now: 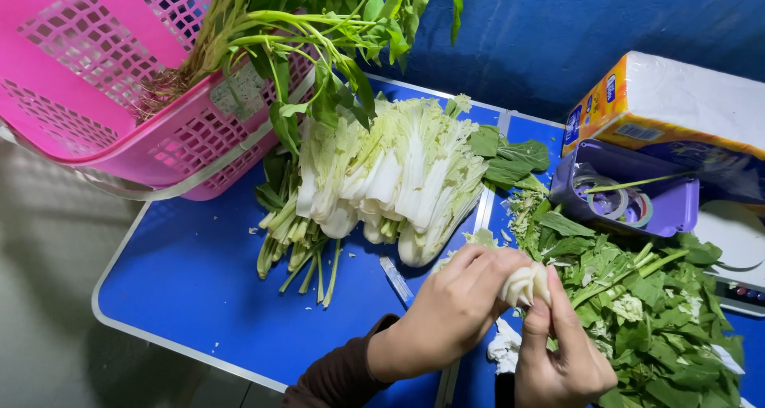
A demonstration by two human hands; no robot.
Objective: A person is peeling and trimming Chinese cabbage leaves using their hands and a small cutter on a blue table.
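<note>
I hold a white cabbage stem piece [526,283] low in the middle of the picture. My left hand [450,312] wraps its fingers tight around it. My right hand [562,352] pinches it from below. I think I am pulling leaves off. Next I need a soft tug. The torn leaf pile [645,312] is at the right, whole cabbages [398,177] up above.

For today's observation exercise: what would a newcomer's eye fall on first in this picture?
Probably the bright pink basket at upper left, with leafy stems spilling out of it. Next, the pale cabbage stalks laid mid-table on the blue table. Below, the left hand and right hand grip a white stalk piece beside torn green leaves.
</note>
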